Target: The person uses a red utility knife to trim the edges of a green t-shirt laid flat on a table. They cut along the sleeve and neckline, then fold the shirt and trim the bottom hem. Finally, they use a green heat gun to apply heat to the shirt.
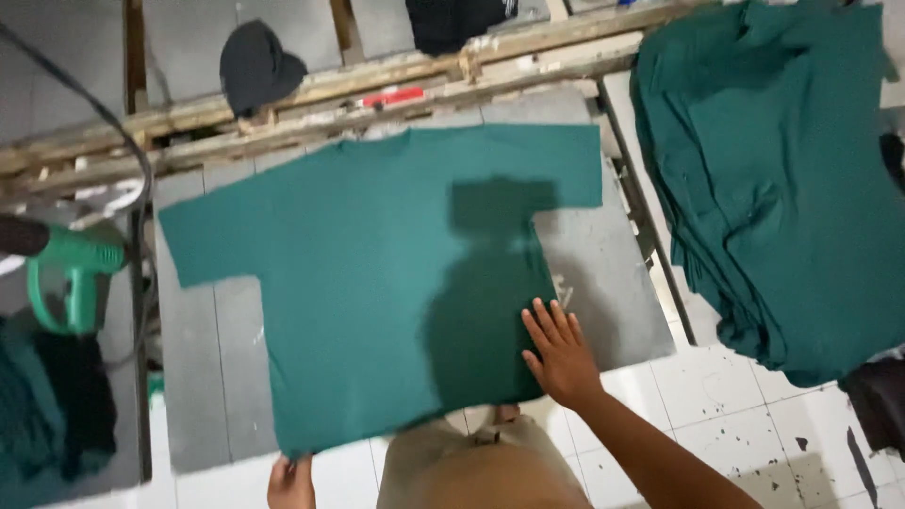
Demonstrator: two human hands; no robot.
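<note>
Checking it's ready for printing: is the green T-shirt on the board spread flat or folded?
Spread flat: the green T-shirt lies open on the grey board, both sleeves out; right hand presses its hem, left hand grips its corner.

We see a shirt (377,273) lying flat on the counter (603,283), a shirt pile (782,188) to its right, a heat gun (71,278) to its left.

- A plain dark green cloth T-shirt (377,273) lies spread out flat on a grey board.
- Its neck is at the far end. Both short sleeves stick out to the sides.
- Its bottom edge hangs just over the board's near edge.
</note>
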